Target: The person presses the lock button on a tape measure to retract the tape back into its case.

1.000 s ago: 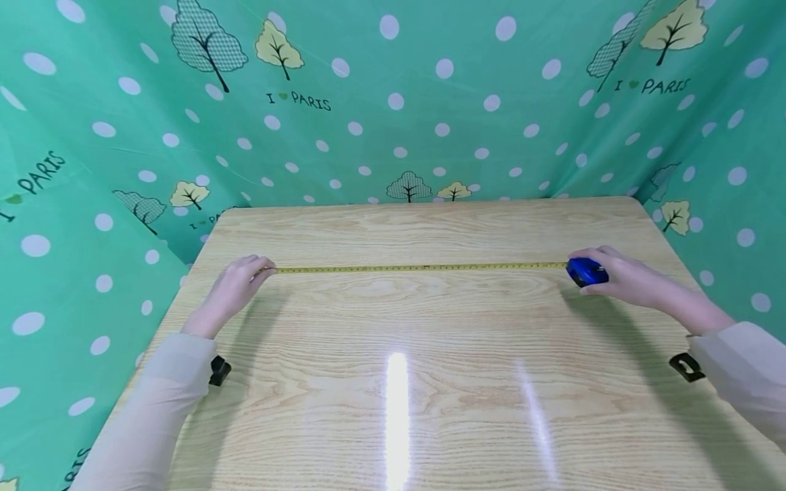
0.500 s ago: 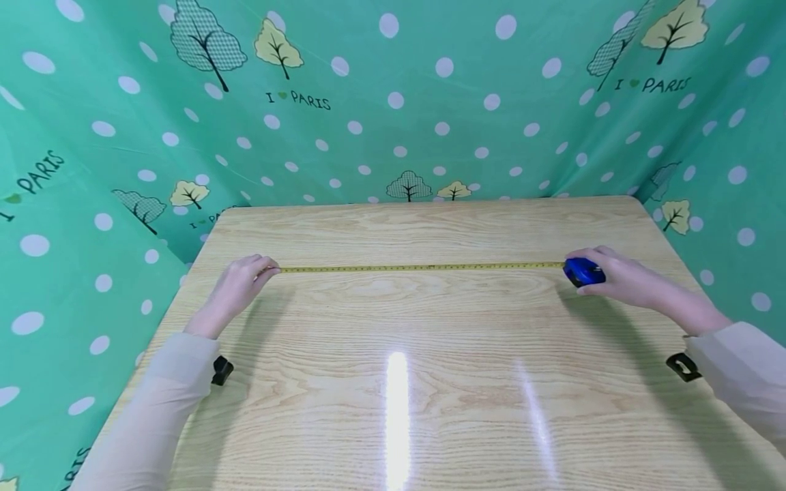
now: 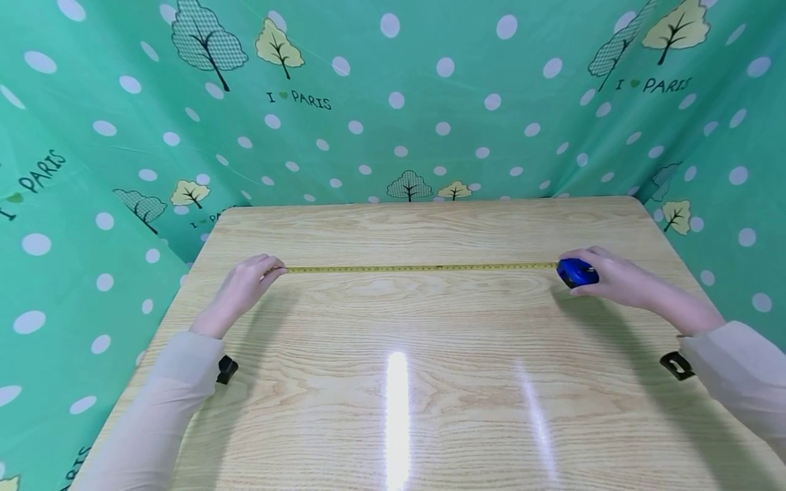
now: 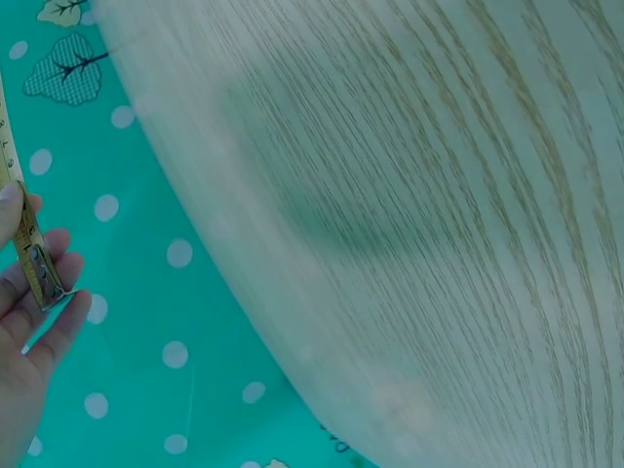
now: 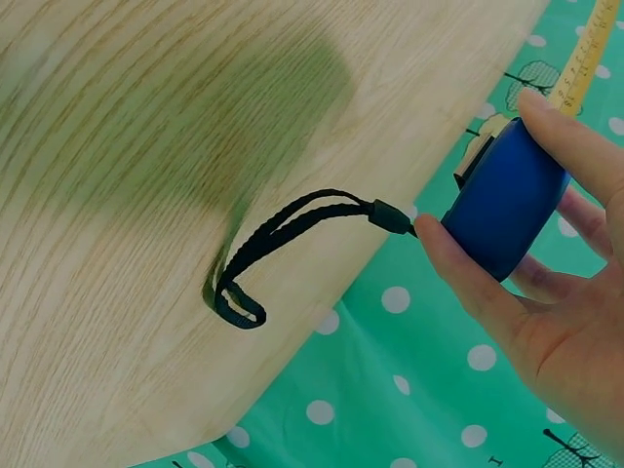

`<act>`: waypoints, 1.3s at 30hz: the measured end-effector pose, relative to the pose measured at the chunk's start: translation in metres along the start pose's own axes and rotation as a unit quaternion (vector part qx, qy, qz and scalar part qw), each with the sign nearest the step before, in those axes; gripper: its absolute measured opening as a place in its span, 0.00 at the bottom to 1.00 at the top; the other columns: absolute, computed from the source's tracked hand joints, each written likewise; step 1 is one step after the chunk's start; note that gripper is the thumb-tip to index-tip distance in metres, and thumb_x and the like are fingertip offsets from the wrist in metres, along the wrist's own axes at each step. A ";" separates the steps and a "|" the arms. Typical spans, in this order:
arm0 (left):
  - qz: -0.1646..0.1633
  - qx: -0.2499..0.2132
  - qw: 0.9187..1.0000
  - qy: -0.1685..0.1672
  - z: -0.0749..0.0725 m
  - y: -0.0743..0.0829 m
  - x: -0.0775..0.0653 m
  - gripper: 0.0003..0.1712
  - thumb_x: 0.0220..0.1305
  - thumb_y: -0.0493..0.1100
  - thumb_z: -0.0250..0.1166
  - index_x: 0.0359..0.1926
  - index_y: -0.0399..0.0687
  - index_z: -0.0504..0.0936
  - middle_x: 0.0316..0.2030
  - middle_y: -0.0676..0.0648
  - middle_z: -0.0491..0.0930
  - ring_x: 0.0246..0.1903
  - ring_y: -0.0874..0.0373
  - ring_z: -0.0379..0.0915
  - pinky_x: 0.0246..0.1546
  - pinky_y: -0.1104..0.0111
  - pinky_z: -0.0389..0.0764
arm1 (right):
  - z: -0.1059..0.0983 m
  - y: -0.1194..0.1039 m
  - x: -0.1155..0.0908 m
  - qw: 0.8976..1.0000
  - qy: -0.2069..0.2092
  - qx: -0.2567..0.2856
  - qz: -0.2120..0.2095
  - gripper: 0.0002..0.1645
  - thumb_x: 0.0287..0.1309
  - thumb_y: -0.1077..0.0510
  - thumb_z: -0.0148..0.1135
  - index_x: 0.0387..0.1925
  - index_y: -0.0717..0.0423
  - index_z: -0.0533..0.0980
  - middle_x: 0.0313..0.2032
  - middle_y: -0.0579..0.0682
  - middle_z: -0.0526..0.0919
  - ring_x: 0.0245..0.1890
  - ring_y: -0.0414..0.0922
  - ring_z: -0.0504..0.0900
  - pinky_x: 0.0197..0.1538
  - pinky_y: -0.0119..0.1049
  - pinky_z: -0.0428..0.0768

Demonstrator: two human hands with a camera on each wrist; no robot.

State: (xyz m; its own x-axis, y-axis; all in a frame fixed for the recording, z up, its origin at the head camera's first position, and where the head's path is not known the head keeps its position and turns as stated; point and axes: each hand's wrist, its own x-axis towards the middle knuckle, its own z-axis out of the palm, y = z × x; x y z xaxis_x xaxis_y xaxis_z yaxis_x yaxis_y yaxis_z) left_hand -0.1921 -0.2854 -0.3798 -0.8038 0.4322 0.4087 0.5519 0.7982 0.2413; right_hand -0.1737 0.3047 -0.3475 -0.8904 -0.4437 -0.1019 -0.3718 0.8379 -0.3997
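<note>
A blue tape measure [image 3: 577,273] is in my right hand [image 3: 626,281], gripped by its case between thumb and fingers. Its yellow blade [image 3: 424,268] stretches nearly level across the far half of the table to my left hand [image 3: 244,290]. There the thumb and fingers pinch the blade's end; the left wrist view shows its riveted metal hook [image 4: 45,278] at the fingertips. From the case a black wrist strap [image 5: 302,214] hangs in a loop, seen in the right wrist view.
Below lies a wood-grain table [image 3: 467,409] with rounded far corners and bright light reflections. A green dotted cloth [image 3: 368,82] closes in the back and both sides. Black wrist mounts [image 3: 227,369] show under the pale sleeves [image 3: 153,409].
Both hands have come slightly closer together, the left moving right and the right moving left with the case. The visible length of blade between them has become shorter.
</note>
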 end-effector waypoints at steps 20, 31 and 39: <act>-0.014 -0.010 1.000 -0.018 0.003 0.006 0.005 0.03 0.56 0.35 0.60 0.32 0.40 0.79 0.27 0.45 0.78 0.27 0.54 0.72 0.25 0.64 0.74 | 0.001 -0.006 0.006 1.000 -0.006 -0.002 -0.003 0.36 0.48 0.53 0.65 0.56 0.62 0.62 0.45 0.70 0.66 0.41 0.62 0.73 0.34 0.48 0.78; -0.002 -0.010 1.000 -0.011 0.007 0.008 0.005 0.03 0.56 0.34 0.60 0.32 0.39 0.79 0.27 0.45 0.78 0.27 0.54 0.73 0.26 0.64 0.74 | 0.004 -0.007 0.007 1.000 -0.007 -0.001 -0.005 0.35 0.49 0.53 0.64 0.56 0.61 0.61 0.46 0.69 0.66 0.42 0.63 0.72 0.35 0.50 0.77; 0.005 -0.018 1.000 -0.010 0.010 0.012 0.007 0.03 0.56 0.34 0.60 0.32 0.39 0.79 0.27 0.46 0.78 0.27 0.54 0.73 0.27 0.64 0.75 | 0.006 -0.010 0.010 1.000 -0.005 0.001 -0.008 0.36 0.49 0.52 0.64 0.56 0.61 0.62 0.46 0.69 0.66 0.41 0.63 0.73 0.34 0.49 0.78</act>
State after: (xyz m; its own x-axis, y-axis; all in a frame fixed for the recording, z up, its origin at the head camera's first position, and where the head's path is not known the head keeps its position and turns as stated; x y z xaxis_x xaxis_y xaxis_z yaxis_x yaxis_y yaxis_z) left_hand -0.1938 -0.2682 -0.3829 -0.8027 0.4488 0.3927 0.5669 0.7786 0.2689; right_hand -0.1775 0.2901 -0.3504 -0.8814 -0.4605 -0.1049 -0.3858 0.8301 -0.4026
